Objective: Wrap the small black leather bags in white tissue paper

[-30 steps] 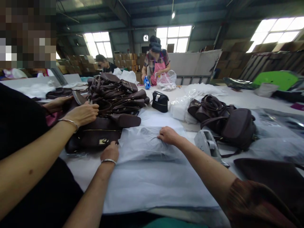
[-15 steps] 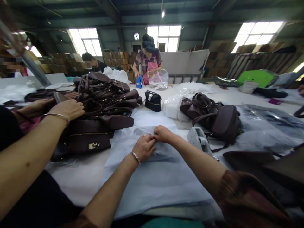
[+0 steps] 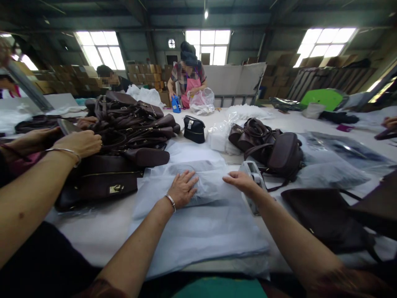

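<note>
My left hand (image 3: 183, 189) lies flat with fingers spread on a translucent plastic bag (image 3: 206, 194), which rests on a stack of white bags or sheets (image 3: 201, 236). Something greyish shows dimly through the plastic; its kind is hidden. At the bag's right edge, my right hand (image 3: 241, 182) has thumb and fingers pinched together on the film. Just behind that hand stands a grey-white tape dispenser (image 3: 250, 169), partly covered by the wrist.
Dark brown handbags (image 3: 124, 124) are heaped on the left, where a co-worker's arm (image 3: 62, 161) reaches in. More brown bags (image 3: 283, 159) lie to the right. A small black bag (image 3: 194, 129) stands ahead. Across the table, a person in a pink apron (image 3: 192, 85) holds a blue tool (image 3: 176, 104).
My hands were together over the bag. The right has moved right to its edge, while the left has flattened out on top. The view has shifted slightly to the right.
</note>
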The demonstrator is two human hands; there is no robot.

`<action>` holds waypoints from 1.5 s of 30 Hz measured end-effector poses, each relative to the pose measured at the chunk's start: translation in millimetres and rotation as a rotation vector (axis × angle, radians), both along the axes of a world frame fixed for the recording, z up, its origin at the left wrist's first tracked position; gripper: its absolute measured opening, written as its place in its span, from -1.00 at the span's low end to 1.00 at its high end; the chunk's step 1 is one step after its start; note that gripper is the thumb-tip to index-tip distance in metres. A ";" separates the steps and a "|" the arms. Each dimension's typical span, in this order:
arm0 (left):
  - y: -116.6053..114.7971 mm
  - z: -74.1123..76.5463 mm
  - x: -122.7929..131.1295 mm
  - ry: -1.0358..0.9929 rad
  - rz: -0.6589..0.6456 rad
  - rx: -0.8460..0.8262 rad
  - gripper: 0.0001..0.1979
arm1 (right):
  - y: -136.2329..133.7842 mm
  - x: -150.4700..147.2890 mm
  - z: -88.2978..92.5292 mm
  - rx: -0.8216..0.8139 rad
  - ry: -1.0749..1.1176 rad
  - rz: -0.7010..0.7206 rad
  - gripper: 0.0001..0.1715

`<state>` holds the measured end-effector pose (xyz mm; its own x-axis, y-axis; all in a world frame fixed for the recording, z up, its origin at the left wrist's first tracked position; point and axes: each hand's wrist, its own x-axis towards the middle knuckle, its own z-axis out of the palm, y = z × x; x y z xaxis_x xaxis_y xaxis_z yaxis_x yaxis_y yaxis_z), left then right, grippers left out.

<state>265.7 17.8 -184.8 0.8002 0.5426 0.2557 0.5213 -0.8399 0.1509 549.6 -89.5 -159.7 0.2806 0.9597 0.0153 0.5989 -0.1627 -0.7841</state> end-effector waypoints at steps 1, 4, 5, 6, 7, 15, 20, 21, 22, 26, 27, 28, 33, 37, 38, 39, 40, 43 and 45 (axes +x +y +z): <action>-0.4 0.0 -0.3 0.000 0.001 -0.004 -0.52 | -3.2 -4.7 -2.0 0.026 0.003 -0.035 -0.52; -2.2 -0.9 -1.9 -0.006 0.013 -0.006 -0.50 | -5.7 -17.3 -2.0 0.203 -0.117 -0.159 -0.58; -2.7 -1.7 -2.6 -0.009 0.018 -0.001 -0.49 | -4.9 -19.6 -1.6 0.263 -0.183 -0.194 -0.60; -3.0 -2.7 -3.2 -0.012 0.021 0.005 -0.48 | -3.6 -20.8 -1.8 0.299 -0.251 -0.219 -0.61; -3.2 -3.7 -3.7 -0.014 0.023 0.014 -0.47 | -2.1 -20.8 -3.1 0.306 -0.316 -0.239 -0.61; -1.1 -5.7 -1.9 0.018 0.037 0.060 -0.47 | 14.0 -4.6 -26.7 0.037 -0.426 -0.414 -0.67; -0.5 -6.7 -1.6 -0.006 0.033 0.089 -0.47 | 28.6 9.1 -15.2 0.166 -0.371 -0.535 -0.60; -0.6 -6.9 -1.6 -0.010 0.033 0.089 -0.47 | 34.4 11.2 -11.9 0.179 -0.368 -0.544 -0.58; -0.7 -7.1 -1.5 -0.016 0.031 0.090 -0.48 | 41.4 12.5 -9.1 0.176 -0.367 -0.539 -0.58; -1.4 -6.4 -1.4 -0.029 0.034 0.089 -0.48 | 76.0 11.4 -6.3 -0.028 -0.413 -0.448 -0.40; -1.5 -6.3 -1.5 -0.027 0.037 0.090 -0.48 | 84.2 10.3 -8.1 -0.075 -0.428 -0.433 -0.33; -1.6 -6.2 -1.7 -0.024 0.038 0.090 -0.47 | 91.5 9.2 -10.5 -0.107 -0.440 -0.420 -0.30; -0.7 -8.6 -3.0 -0.037 0.032 0.098 -0.48 | 113.0 11.0 -23.2 -0.145 -0.500 -0.342 -0.56; 1.6 -11.8 -3.5 -0.054 0.028 0.110 -0.47 | 119.2 18.4 -27.7 -0.142 -0.553 -0.364 -0.55; 2.3 -12.8 -3.6 -0.053 0.026 0.112 -0.47 | 120.3 19.8 -28.9 -0.141 -0.559 -0.374 -0.54; 3.1 -13.8 -3.7 -0.052 0.023 0.116 -0.47 | 121.4 21.0 -30.1 -0.140 -0.561 -0.382 -0.54; 4.0 -15.0 -3.8 -0.053 0.017 0.123 -0.48 | 122.5 21.9 -31.5 -0.138 -0.558 -0.389 -0.54; 6.7 -18.8 -4.3 -0.068 0.006 0.155 -0.48 | 126.2 24.9 -34.2 -0.131 -0.519 -0.413 -0.58; 7.7 -20.6 -4.7 -0.076 0.008 0.170 -0.49 | 127.9 28.1 -33.5 -0.123 -0.477 -0.447 -0.60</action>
